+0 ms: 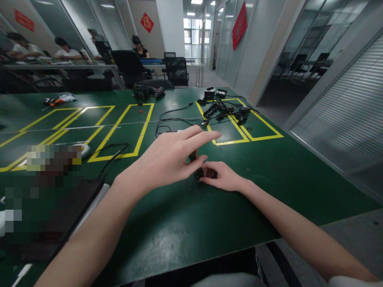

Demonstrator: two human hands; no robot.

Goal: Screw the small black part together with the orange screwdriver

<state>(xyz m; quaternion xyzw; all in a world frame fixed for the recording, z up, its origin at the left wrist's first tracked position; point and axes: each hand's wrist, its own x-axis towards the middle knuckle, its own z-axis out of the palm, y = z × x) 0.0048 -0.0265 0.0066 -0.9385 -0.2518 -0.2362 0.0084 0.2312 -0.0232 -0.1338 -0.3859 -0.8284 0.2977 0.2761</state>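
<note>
My left hand hovers over the green table, thumb and fingers pinched on a thin orange-handled tool that stands nearly upright. The tool's lower end meets a small black object lying on the mat. My right hand rests on the table with its fingers curled around that black object, holding it in place. Most of the black object is hidden by my fingers.
A heap of black cables and adapters lies in a yellow-taped square at the far right. A loose black cable runs behind my hands. A black drill and coiled cord sit farther back. A dark flat device lies left. Other people sit at far desks.
</note>
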